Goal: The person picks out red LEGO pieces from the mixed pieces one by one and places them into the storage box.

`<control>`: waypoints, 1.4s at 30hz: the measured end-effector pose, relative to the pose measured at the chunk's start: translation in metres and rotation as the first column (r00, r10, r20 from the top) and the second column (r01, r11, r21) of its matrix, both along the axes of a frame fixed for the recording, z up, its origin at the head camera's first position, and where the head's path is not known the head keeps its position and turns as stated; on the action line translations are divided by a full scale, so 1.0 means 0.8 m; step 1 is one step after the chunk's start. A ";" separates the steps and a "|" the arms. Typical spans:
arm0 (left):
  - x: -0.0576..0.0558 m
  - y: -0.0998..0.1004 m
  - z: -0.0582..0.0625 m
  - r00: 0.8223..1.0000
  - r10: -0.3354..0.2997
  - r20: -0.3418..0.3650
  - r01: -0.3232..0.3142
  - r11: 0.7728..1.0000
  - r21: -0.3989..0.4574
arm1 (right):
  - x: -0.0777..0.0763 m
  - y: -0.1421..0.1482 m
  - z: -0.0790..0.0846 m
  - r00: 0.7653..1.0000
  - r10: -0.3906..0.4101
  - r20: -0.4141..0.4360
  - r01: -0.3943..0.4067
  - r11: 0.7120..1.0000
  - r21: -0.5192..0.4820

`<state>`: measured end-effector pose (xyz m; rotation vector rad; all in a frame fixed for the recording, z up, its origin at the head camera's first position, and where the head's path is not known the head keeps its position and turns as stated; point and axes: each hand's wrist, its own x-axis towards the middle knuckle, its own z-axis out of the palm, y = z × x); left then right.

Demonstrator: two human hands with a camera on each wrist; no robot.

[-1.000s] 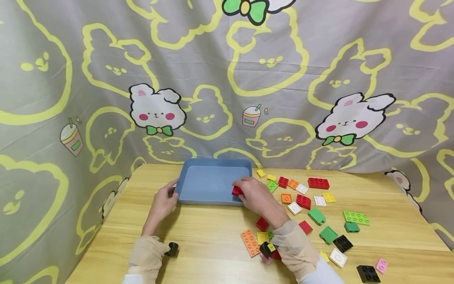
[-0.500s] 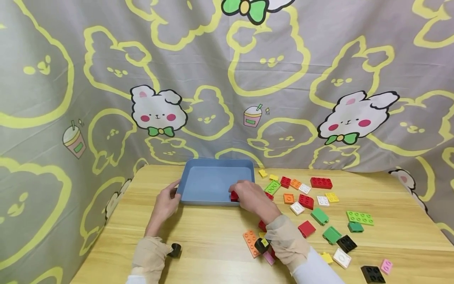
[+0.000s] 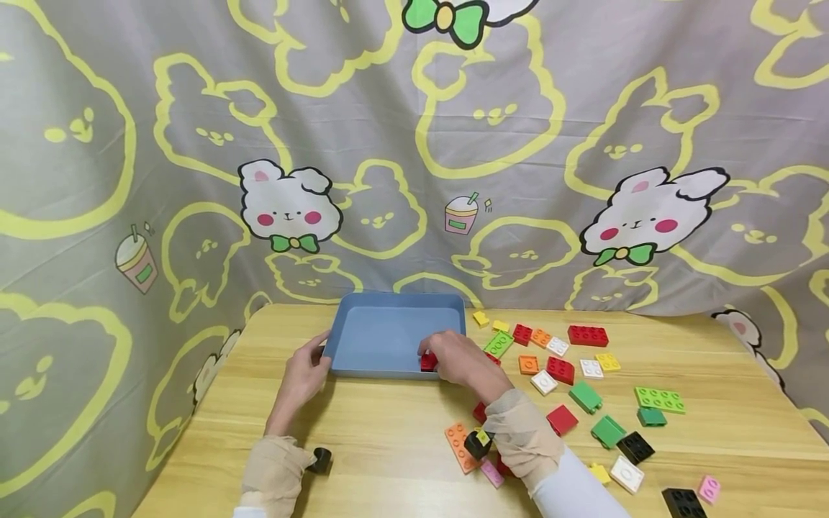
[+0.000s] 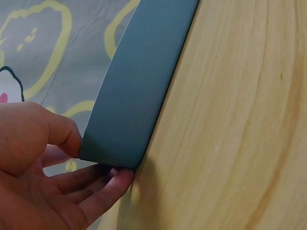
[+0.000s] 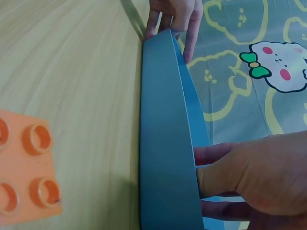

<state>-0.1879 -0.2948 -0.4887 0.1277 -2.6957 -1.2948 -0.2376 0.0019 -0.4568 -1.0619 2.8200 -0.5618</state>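
Observation:
A blue rectangular tray [image 3: 382, 331] stands at the back of the wooden table. My left hand [image 3: 304, 374] holds its front left corner; in the left wrist view the thumb is at the rim and the fingers [image 4: 105, 196] are against the outer end. Over the front right part of the tray, my right hand [image 3: 456, 357] pinches a red toy brick [image 3: 427, 362], low inside near the front wall. In the right wrist view the fingers reach in behind the tray's front wall [image 5: 165, 124], which hides the brick.
Many loose toy bricks lie right of the tray, among them a long red brick [image 3: 588, 335], a lime plate [image 3: 659, 399] and a black brick [image 3: 636, 447]. An orange brick [image 3: 458, 446] lies by my right wrist. A patterned curtain [image 3: 388, 180] hangs behind the table.
My right hand has moved slightly left and toward the tray's front wall, lowering the red brick, then stayed nearly still. My left hand keeps its hold on the tray.

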 end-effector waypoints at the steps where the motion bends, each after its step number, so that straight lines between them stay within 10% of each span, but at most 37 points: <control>1: 0.000 0.000 0.000 1.000 0.000 -0.001 0.000 1.000 0.000 | 0.000 0.000 0.000 1.000 -0.003 0.007 0.003 1.000 0.003; 16: -0.003 0.005 0.002 1.000 0.000 0.003 0.000 1.000 0.003 | 0.011 0.022 0.022 1.000 -0.015 -0.017 0.013 0.996 -0.090; 42: 0.003 0.001 0.000 1.000 0.005 0.019 -0.004 1.000 -0.010 | 0.113 0.154 0.065 0.991 -0.136 -0.008 0.133 0.980 -0.145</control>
